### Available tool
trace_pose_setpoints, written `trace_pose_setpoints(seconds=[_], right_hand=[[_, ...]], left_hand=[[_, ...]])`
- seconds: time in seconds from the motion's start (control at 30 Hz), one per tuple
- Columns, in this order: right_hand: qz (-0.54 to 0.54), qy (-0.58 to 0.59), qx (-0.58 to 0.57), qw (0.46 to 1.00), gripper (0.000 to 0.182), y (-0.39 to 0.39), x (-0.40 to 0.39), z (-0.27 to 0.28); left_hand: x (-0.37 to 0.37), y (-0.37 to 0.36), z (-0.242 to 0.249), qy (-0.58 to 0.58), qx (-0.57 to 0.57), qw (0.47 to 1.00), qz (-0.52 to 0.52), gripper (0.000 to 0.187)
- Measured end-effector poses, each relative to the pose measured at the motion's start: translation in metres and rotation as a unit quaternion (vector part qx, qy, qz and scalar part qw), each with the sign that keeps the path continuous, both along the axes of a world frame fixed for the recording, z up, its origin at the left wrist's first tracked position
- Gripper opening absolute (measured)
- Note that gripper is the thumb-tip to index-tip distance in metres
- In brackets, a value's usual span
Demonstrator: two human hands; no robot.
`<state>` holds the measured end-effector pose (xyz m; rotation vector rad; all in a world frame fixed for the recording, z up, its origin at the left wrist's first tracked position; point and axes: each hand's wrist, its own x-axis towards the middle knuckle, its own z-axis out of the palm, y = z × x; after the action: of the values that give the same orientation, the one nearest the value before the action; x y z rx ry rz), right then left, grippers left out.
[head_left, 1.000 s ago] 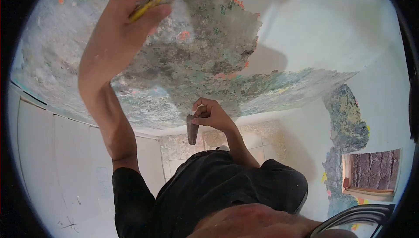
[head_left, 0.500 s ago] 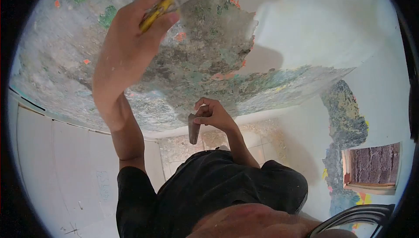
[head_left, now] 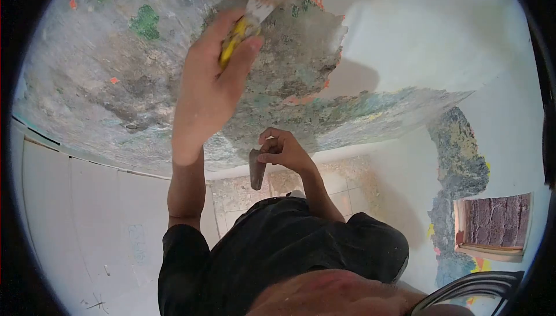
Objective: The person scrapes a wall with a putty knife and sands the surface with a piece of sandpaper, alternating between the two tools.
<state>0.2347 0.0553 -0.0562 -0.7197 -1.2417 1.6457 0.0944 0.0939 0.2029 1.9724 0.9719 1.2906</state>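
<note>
My left hand [head_left: 211, 84] is raised to the wall, its fingers wrapped round the yellow handle of a scraper [head_left: 236, 41]. The scraper's wide blade points up and to the right and overlaps the bare, mottled grey patch of the wall [head_left: 295, 61]; its tip is blurred. Lower down, in front of my chest, my right hand [head_left: 286, 151] pinches a flat, tapered, grey-brown piece [head_left: 256, 170] between thumb and fingers. That piece hangs with its narrower end down, and its exact kind does not show.
White paint [head_left: 428, 44] with a ragged edge covers the wall at the upper right. Scraped debris lies on the tiled floor [head_left: 341, 200] below. At right is a small window opening [head_left: 497, 223]; a white panelled surface [head_left: 87, 212] stands at left.
My left hand has moved right and slightly down with the scraper, whose blade now points more steeply upward. My right hand and its piece have hardly moved.
</note>
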Motion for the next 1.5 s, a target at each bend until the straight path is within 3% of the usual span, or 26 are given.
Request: trace_pose_setpoints(seconds=[0.23, 0.33, 0.53, 0.73, 1.13, 1.23, 1.33, 1.43, 1.5], right_hand=[[-0.017, -0.023, -0.011, 1.000, 0.029, 0.002, 0.008, 0.006], [-0.019, -0.034, 0.012, 0.999, 0.029, 0.009, 0.009, 0.009], [-0.006, -0.030, -0.006, 1.000, 0.029, -0.001, 0.009, 0.009], [0.002, -0.017, 0.002, 1.000, 0.028, -0.010, 0.007, 0.014], [-0.001, -0.014, 0.006, 1.000, 0.029, -0.011, -0.001, 0.005], [0.014, -0.008, -0.020, 1.000, 0.030, -0.020, 0.002, 0.007], [0.003, -0.043, -0.026, 0.999, 0.031, -0.016, -0.002, 0.005], [0.000, -0.025, 0.004, 1.000, 0.031, -0.017, 0.001, 0.006], [-0.010, -0.018, 0.012, 1.000, 0.029, -0.022, 0.009, 0.007]], left_hand=[[0.001, 0.001, -0.004, -0.002, 0.004, 1.000, 0.004, 0.028], [0.005, 0.008, -0.008, 0.041, 0.059, 0.997, 0.039, 0.028], [-0.001, 0.000, -0.003, -0.002, 0.024, 1.000, 0.005, 0.024], [0.007, -0.004, -0.001, 0.036, 0.015, 0.999, 0.019, 0.023], [0.001, 0.001, 0.008, 0.021, -0.004, 1.000, -0.003, 0.029], [-0.017, -0.004, 0.011, 0.019, -0.105, 0.994, 0.020, 0.030], [0.013, 0.014, -0.001, 0.045, 0.060, 0.997, 0.009, 0.030], [0.012, 0.008, -0.002, 0.040, 0.061, 0.997, 0.007, 0.028], [0.003, 0.004, -0.011, 0.010, -0.016, 1.000, 0.006, 0.027]])
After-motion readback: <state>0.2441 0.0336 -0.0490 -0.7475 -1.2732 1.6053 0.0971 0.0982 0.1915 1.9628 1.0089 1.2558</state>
